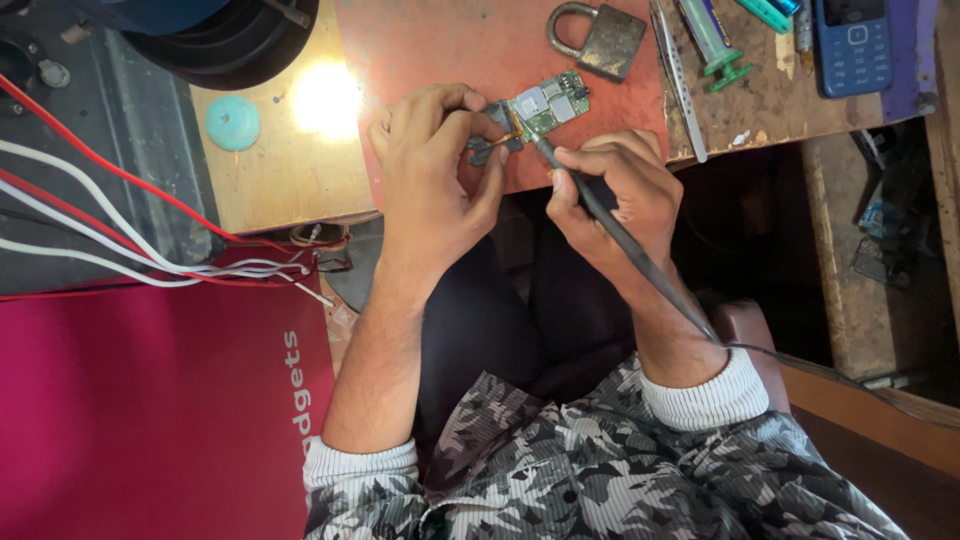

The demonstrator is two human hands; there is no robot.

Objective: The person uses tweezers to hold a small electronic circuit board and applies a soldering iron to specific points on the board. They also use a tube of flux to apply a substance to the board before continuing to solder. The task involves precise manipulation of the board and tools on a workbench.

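A small green circuit board (548,105) with metal shields lies on the red mat (420,45) near the bench's front edge. My left hand (435,165) pinches the board's near-left end, fingers curled over a dark part beside it. My right hand (610,200) grips a dark soldering iron (600,215) like a pen. Its tip rests at the board's lower-left corner, right next to my left fingertips. The iron's cable runs back past my right wrist.
A brass padlock (600,38), metal tweezers (678,80), a green syringe (715,45) and a blue keypad phone (852,45) lie at the bench's back right. A teal disc (233,122) sits left. Red and white wires (150,255) cross above a magenta surface (140,400).
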